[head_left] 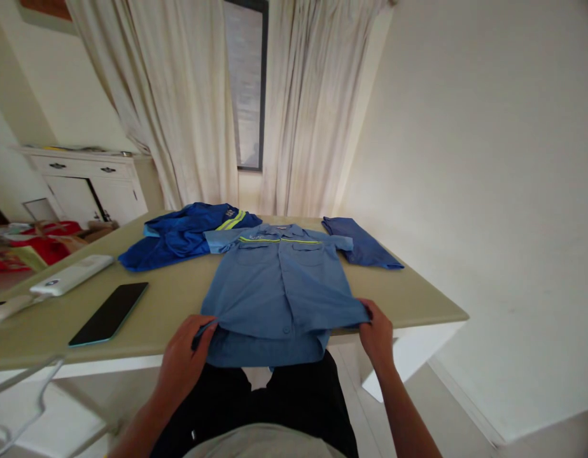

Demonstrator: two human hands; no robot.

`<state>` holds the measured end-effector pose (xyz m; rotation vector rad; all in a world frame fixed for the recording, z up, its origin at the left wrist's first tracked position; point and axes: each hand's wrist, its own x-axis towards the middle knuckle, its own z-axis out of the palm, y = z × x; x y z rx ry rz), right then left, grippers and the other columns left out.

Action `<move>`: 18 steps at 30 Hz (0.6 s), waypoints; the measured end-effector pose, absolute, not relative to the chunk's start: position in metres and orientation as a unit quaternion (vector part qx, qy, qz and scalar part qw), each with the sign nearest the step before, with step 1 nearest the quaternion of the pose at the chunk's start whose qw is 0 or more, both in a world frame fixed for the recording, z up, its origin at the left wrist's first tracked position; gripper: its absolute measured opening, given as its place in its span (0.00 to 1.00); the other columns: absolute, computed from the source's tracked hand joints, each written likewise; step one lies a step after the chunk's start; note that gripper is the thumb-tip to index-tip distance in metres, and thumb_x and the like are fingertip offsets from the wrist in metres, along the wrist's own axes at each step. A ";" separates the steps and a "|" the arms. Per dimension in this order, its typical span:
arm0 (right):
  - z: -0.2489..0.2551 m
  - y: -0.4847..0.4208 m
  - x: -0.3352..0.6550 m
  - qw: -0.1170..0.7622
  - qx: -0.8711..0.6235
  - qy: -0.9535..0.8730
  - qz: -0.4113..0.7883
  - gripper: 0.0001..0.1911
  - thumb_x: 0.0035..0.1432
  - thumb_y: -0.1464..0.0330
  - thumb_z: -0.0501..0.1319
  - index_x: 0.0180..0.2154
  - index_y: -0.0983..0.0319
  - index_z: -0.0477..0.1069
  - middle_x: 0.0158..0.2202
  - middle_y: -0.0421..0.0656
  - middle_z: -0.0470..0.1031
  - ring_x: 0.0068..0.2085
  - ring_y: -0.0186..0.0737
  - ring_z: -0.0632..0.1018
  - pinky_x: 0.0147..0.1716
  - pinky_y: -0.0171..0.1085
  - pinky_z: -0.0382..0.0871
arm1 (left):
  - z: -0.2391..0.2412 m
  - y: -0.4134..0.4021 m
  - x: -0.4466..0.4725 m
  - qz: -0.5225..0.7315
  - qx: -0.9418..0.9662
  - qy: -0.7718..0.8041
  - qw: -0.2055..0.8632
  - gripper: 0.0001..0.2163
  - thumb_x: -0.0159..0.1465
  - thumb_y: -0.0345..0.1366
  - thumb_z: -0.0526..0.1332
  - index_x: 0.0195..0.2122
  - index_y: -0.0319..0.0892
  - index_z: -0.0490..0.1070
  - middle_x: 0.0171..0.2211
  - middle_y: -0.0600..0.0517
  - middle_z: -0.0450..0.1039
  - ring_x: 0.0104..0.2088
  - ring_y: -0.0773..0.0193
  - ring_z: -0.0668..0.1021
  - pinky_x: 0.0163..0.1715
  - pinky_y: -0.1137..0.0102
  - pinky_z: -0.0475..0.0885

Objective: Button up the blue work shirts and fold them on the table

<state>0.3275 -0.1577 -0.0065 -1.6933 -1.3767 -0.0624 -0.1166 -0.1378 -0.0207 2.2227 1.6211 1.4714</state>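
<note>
A blue-grey short-sleeved work shirt (275, 280) lies front up on the table, collar toward the window, with a yellow stripe across its chest. Its hem hangs over the near table edge. My left hand (186, 350) pinches the left corner of the front hem. On the other side, my right hand (376, 331) grips the right hem corner, pulled out sideways. Between the hands the front layer is lifted a little, and the back panel (270, 350) shows below it.
Left of the shirt lies a crumpled dark blue garment (179, 235) with reflective bands. A folded blue garment (365, 245) rests at the right. On the table's (170, 299) left side are a black-screened phone (110, 312) and a white power strip (72, 275). A wall (489, 222) stands at the right.
</note>
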 end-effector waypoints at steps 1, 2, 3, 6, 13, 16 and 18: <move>-0.002 -0.158 0.331 0.490 -0.682 -0.541 -0.028 0.28 0.47 0.72 0.53 0.50 0.61 0.76 0.45 0.49 0.83 0.44 0.49 0.82 0.47 0.45 0.75 | -0.022 -0.142 -0.113 0.485 0.699 0.525 0.007 0.14 0.75 0.48 0.54 0.44 0.46 0.75 0.40 0.48 0.79 0.42 0.56 0.82 0.47 0.62 0.78; 0.002 -0.159 0.333 0.508 -0.682 -0.525 -0.030 0.30 0.47 0.72 0.53 0.53 0.61 0.74 0.46 0.49 0.83 0.43 0.49 0.82 0.46 0.45 0.76 | -0.024 -0.146 -0.111 0.492 0.691 0.529 0.002 0.13 0.75 0.46 0.54 0.44 0.46 0.74 0.40 0.48 0.79 0.42 0.56 0.81 0.46 0.62 0.78; 0.006 -0.160 0.337 0.511 -0.686 -0.517 -0.024 0.31 0.48 0.71 0.53 0.55 0.61 0.73 0.46 0.49 0.83 0.42 0.49 0.83 0.43 0.45 0.76 | -0.027 -0.150 -0.111 0.494 0.689 0.529 -0.004 0.11 0.75 0.44 0.54 0.44 0.47 0.74 0.40 0.48 0.79 0.42 0.56 0.81 0.46 0.62 0.78; 0.012 -0.167 0.351 0.485 -0.697 -0.527 0.023 0.31 0.46 0.71 0.55 0.54 0.60 0.73 0.41 0.47 0.83 0.36 0.47 0.82 0.37 0.43 0.77 | -0.037 -0.159 -0.116 0.489 0.705 0.512 -0.023 0.08 0.74 0.41 0.55 0.46 0.49 0.74 0.42 0.48 0.79 0.44 0.54 0.81 0.50 0.58 0.78; 0.007 -0.202 0.408 0.422 -0.690 -0.586 -0.041 0.33 0.40 0.73 0.54 0.51 0.57 0.76 0.45 0.47 0.80 0.39 0.47 0.81 0.42 0.45 0.77 | -0.058 -0.180 -0.130 0.451 0.767 0.453 -0.062 0.11 0.72 0.34 0.58 0.50 0.52 0.77 0.44 0.49 0.81 0.45 0.54 0.82 0.50 0.57 0.77; 0.004 -0.219 0.432 0.339 -0.666 -0.664 0.017 0.36 0.37 0.74 0.54 0.51 0.55 0.78 0.46 0.48 0.80 0.45 0.49 0.81 0.45 0.48 0.78 | -0.063 -0.191 -0.130 0.426 0.798 0.421 -0.069 0.15 0.70 0.30 0.58 0.53 0.52 0.77 0.44 0.49 0.82 0.44 0.55 0.82 0.49 0.59 0.77; 0.007 -0.230 0.446 0.302 -0.646 -0.698 0.061 0.34 0.41 0.73 0.56 0.52 0.54 0.78 0.44 0.48 0.81 0.43 0.49 0.82 0.41 0.47 0.80 | -0.063 -0.199 -0.131 0.402 0.825 0.393 -0.058 0.16 0.69 0.29 0.58 0.55 0.52 0.76 0.43 0.48 0.82 0.43 0.56 0.82 0.48 0.60 0.77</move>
